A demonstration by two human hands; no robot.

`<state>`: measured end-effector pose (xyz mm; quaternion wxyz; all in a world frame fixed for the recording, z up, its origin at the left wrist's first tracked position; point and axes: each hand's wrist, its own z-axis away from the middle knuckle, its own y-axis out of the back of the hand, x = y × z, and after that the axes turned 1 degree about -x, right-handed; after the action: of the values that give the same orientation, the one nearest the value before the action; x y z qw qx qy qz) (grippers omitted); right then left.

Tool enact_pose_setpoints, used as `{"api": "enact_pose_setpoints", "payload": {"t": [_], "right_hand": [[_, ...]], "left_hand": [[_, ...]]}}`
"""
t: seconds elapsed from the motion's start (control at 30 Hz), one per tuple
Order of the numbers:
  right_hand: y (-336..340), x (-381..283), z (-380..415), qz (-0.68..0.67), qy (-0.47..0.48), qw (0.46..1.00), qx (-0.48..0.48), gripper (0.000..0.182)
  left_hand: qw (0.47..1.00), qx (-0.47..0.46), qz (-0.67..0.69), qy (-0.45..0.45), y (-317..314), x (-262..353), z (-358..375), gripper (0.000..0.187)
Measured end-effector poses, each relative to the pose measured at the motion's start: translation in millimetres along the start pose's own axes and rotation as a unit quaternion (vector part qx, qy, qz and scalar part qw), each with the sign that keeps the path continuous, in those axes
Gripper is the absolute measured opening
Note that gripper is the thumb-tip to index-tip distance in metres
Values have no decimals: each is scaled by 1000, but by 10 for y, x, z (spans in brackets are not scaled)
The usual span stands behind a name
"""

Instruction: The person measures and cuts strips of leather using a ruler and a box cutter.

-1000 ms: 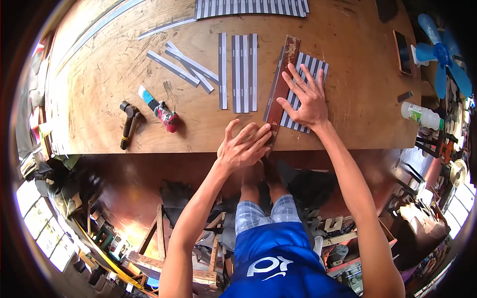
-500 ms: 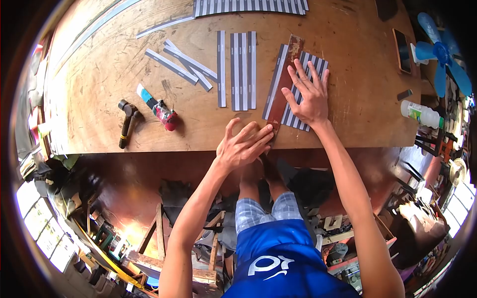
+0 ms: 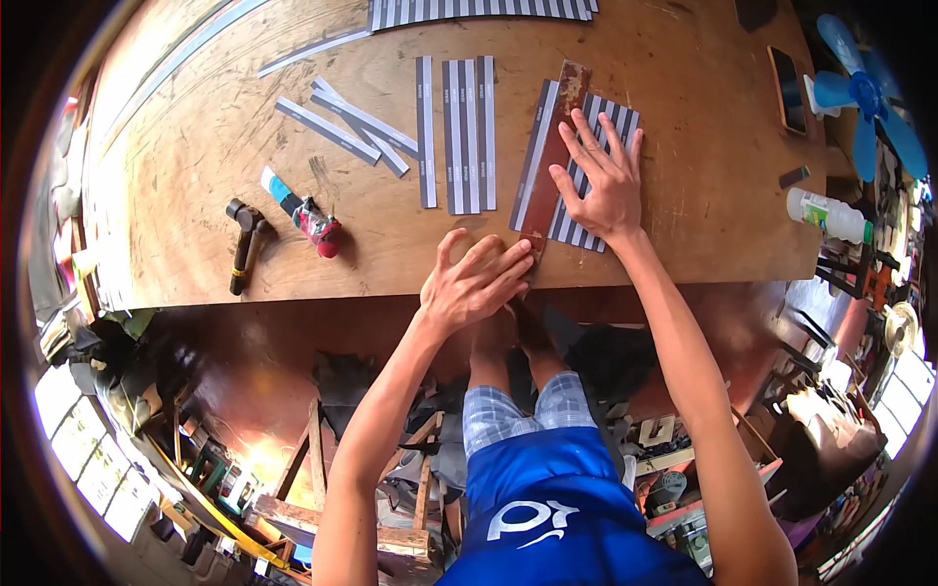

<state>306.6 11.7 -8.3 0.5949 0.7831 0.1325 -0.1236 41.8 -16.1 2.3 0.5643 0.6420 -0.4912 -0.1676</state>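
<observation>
A rusty brown metal straightedge point(image 3: 549, 161) lies at a slant across a sheet with grey and white stripes point(image 3: 592, 227) near the table's front edge. My right hand point(image 3: 604, 190) rests flat on the striped sheet, fingers spread, its thumb side beside the straightedge. At the straightedge's lower end, by the table edge, is my left hand point(image 3: 476, 278). Its fingers are bent, with the tips closed on that end; the thumb and whatever lies under the palm are hidden. Left of the sheet are cut striped strips point(image 3: 470, 137), some upright together.
The wooden table point(image 3: 371, 230) also bears loose crossed strips point(image 3: 363, 127), a hammer point(image 3: 241, 249), a tape-wrapped tool point(image 3: 301, 211), a bottle point(image 3: 829, 216), a phone point(image 3: 788, 90) and a blue fan point(image 3: 865, 93). A stack of striped sheets point(image 3: 479, 10) lies at the back.
The whole view has shifted slightly, so the table things appear a little further left. Both hands stay at the straightedge and striped sheet, with hardly any movement.
</observation>
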Motion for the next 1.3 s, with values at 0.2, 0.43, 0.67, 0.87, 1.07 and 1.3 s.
{"api": "enact_pose_setpoints", "payload": {"t": [0.2,0.43,0.67,0.87,1.07,1.3], "right_hand": [[-8,3,8,-4,-2,1000,3,54],[-5,1,2,-7,-2,1000,5,54],[0,1,4,-11,-2,1000,4,54],[-7,10,3,-9,0,1000,10,54],[2,2,0,-4,2,1000,9,54],[1,-1,0,0,0,1000,6,54]], "left_hand": [[1000,-15,-6,11,7,7,-5,42],[1000,-20,-9,7,-21,-6,21,44],[1000,-18,-7,7,-2,1,1,44],[1000,-21,-9,1,4,-6,-11,45],[1000,-17,-7,-1,3,-6,-16,45],[1000,-19,-4,1,14,-3,-15,44]]}}
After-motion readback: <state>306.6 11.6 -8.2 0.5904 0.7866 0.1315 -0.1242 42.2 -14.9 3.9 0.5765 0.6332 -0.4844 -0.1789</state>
